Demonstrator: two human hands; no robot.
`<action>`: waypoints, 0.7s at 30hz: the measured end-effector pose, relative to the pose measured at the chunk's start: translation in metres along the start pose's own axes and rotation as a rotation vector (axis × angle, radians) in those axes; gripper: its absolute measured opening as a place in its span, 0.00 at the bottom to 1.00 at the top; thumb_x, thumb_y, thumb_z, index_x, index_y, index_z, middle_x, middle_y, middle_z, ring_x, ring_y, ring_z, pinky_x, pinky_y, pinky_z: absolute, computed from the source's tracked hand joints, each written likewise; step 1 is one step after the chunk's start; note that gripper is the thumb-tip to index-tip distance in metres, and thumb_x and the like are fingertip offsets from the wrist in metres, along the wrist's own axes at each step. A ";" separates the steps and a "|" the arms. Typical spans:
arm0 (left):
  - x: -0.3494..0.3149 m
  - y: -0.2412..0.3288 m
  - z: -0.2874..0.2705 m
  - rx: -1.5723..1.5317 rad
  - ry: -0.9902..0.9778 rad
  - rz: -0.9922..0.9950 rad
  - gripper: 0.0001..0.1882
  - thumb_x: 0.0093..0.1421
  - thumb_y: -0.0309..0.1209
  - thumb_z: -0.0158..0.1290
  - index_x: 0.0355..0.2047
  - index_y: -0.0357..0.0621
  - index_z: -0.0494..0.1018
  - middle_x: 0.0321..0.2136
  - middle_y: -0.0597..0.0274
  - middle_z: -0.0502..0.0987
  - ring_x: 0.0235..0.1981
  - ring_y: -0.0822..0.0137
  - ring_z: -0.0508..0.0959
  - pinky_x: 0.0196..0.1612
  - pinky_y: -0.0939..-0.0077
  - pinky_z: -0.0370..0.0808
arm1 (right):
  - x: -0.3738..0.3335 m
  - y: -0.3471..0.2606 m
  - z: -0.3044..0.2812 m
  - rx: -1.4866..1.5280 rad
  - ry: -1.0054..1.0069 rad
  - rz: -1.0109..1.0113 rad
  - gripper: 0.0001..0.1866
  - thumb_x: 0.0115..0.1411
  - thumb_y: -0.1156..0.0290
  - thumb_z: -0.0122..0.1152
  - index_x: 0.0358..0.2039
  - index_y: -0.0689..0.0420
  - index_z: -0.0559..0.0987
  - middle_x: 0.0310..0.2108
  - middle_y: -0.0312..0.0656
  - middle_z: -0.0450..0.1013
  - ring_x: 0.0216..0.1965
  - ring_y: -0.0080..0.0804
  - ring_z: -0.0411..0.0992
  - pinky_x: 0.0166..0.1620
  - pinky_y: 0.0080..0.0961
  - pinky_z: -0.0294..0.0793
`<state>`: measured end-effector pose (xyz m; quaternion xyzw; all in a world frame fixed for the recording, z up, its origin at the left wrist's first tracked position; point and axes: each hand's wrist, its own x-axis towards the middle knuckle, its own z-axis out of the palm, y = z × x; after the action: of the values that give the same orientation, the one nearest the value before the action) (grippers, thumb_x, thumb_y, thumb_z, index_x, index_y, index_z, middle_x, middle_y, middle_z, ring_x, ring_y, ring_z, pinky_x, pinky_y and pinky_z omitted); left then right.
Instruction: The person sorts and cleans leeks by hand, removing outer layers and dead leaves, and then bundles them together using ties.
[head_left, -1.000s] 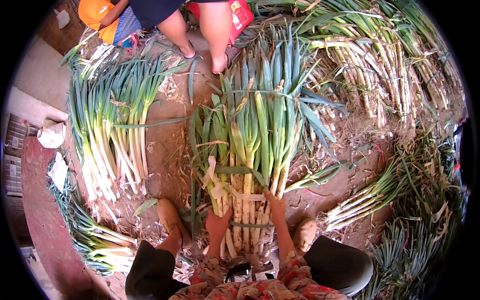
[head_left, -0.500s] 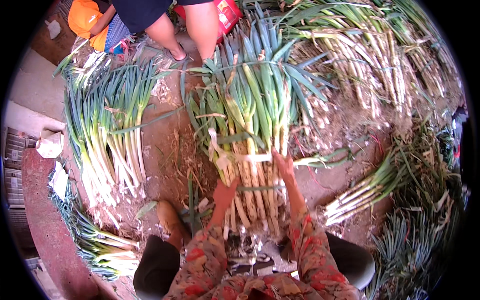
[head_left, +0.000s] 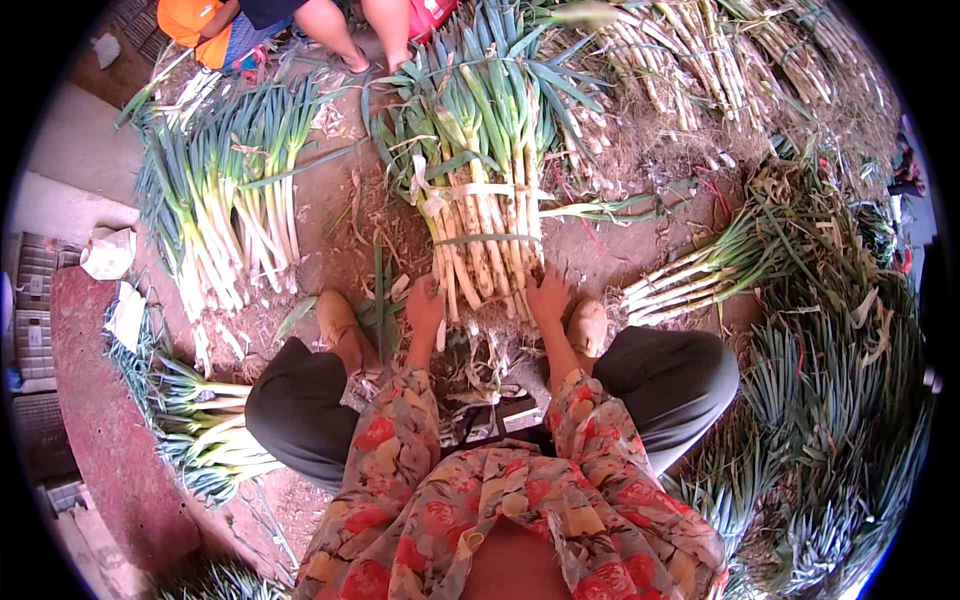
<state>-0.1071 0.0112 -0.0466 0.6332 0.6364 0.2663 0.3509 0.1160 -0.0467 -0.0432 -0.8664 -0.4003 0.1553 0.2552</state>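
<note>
A thick bundle of green onions lies in front of me, its leaves away and its pale, soiled stalks and roots toward me. A whitish band and a green leaf tie go around its stalks. At the left of the root end is my left hand, holding nothing, its fingers slightly bent. My right hand is at the right corner of the roots with its fingers apart, touching or very near them.
Loose green onions lie at left, lower left and right. More bundles line the back right, and a leafy heap fills the right side. Another person's legs stand beyond the bundle.
Both hands have come off the stalks and drawn back toward me to the root end. The view has shifted, so the bundle appears higher and my knees and shoes show more.
</note>
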 end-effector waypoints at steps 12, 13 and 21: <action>0.025 -0.053 0.017 -0.219 0.085 -0.283 0.13 0.57 0.28 0.43 0.41 0.38 0.70 0.35 0.51 0.75 0.37 0.53 0.74 0.38 0.64 0.70 | 0.026 -0.070 0.016 -0.091 -0.041 -0.498 0.17 0.53 0.62 0.53 0.39 0.59 0.73 0.33 0.49 0.71 0.41 0.45 0.65 0.44 0.40 0.63; 0.031 -0.076 0.010 -0.292 0.136 -0.265 0.14 0.58 0.30 0.44 0.42 0.37 0.70 0.35 0.50 0.75 0.38 0.52 0.73 0.39 0.63 0.70 | 0.019 -0.083 0.013 -0.031 -0.091 -0.524 0.15 0.52 0.62 0.54 0.35 0.60 0.75 0.29 0.48 0.71 0.38 0.45 0.66 0.42 0.40 0.63; 0.002 0.004 0.056 -0.268 0.101 -0.551 0.22 0.62 0.44 0.35 0.40 0.37 0.67 0.33 0.45 0.74 0.36 0.44 0.72 0.39 0.51 0.66 | 0.031 -0.076 -0.003 -0.214 -0.157 -0.735 0.09 0.53 0.66 0.54 0.28 0.60 0.74 0.26 0.47 0.71 0.32 0.47 0.67 0.36 0.39 0.65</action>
<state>-0.0602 0.0076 -0.0781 0.3707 0.7600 0.2740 0.4582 0.0898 0.0179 0.0005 -0.6726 -0.7160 0.0765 0.1705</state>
